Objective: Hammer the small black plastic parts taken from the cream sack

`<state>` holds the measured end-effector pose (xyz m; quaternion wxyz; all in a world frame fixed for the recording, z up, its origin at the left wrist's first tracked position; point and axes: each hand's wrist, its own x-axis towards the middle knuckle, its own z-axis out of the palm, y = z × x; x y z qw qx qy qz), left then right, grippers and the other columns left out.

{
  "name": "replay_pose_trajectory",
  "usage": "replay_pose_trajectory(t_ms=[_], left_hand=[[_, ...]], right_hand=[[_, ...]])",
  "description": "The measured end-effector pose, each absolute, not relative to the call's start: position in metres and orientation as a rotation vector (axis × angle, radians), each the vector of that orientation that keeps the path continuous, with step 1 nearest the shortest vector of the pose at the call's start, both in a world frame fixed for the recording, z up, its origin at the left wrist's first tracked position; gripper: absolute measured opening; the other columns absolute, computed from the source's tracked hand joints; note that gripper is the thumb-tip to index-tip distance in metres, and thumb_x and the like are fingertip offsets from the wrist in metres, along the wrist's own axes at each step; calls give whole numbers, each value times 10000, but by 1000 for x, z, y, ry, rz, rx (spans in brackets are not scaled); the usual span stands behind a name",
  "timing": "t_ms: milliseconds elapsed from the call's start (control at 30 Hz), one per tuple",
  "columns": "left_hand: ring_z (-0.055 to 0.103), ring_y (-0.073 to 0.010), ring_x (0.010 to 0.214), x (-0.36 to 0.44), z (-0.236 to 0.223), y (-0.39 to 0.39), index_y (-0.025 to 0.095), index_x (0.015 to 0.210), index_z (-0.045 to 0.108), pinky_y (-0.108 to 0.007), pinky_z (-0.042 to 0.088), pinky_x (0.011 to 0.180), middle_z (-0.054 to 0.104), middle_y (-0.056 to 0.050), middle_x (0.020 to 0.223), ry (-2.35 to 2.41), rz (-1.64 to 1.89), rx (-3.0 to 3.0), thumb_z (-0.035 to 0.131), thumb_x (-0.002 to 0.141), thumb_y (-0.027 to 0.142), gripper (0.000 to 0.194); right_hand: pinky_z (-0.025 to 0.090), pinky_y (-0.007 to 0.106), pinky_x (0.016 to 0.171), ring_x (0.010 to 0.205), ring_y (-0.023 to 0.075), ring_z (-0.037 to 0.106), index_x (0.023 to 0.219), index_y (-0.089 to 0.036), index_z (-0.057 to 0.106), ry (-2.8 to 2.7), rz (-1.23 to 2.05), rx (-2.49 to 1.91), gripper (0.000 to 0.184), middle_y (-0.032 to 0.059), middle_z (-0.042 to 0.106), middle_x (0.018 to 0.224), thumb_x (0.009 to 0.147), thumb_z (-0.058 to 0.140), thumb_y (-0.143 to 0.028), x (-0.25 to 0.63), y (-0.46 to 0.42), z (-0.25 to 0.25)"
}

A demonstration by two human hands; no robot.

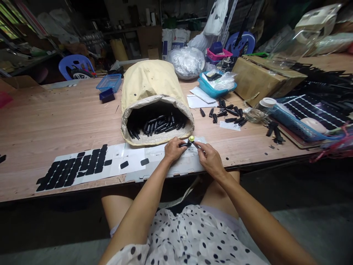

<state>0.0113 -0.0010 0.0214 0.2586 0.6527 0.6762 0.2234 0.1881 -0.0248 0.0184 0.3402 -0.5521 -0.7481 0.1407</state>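
My left hand (pixel 174 149) is closed on a small black part (pixel 184 145), similar to the pieces in the sack. My right hand (pixel 211 158) grips the dark handle of what looks like a small hammer (pixel 191 138) with a round yellow head. Its head is right at the black part; whether they touch, I cannot tell. Under both hands lies a grey-white sheet (pixel 165 171) along the table's front edge. Just beyond them, a cream sack (pixel 154 79) lies on its side, its mouth facing me, with many slim black pieces (pixel 157 125) inside.
Rows of black rounded pads (pixel 67 169) lie on white sheets at left. Loose black parts (pixel 231 112) are scattered to the right, near a teal basket (pixel 213 90) and a cardboard box (pixel 264 79). A blue basket (pixel 296 121) stands far right. Two small baskets, one light blue (pixel 109 81), sit left of the sack.
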Motion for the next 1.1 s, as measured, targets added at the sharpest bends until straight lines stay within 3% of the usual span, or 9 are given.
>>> replay_pose_trajectory(t_ms=[400,667,833,1000,1100], left_hand=[[614,-196,1051,14,23,-1,298,1017,762,-292,481,903,674,2,1041,1806,599,1761,701,828,269,201],[608,-207,1025,18,21,-4,277,974,742,-303,486,884,656,-11,1011,1828,622,1801,701,825,290,155],[607,-205,1038,16,24,0,264,972,733,-310,474,913,660,-12,1023,1794,644,1783,693,836,265,142],[616,-181,1013,11,36,-43,198,989,715,-276,475,892,679,-34,1063,1305,768,1746,698,817,226,175],[637,-158,888,0,25,-97,198,980,724,-251,481,826,707,-2,938,898,498,1630,731,796,288,205]], right_hand=[[513,337,834,884,214,635,1183,-237,695,-1924,363,-1439,380,73,711,1023,898,445,-213,189,-19,15],[397,319,694,871,244,550,1177,-238,717,-1667,102,-2002,389,92,606,940,885,464,-201,223,43,15],[328,317,660,870,248,511,1150,-228,723,-1753,-55,-2043,362,115,591,951,883,483,-183,217,56,2],[306,326,661,910,269,509,1182,-198,694,-1816,-154,-2047,365,144,584,1003,917,442,-198,212,52,-1],[319,329,674,936,280,509,1188,-189,679,-1823,-170,-2060,361,150,571,1016,923,435,-204,213,54,-4]])
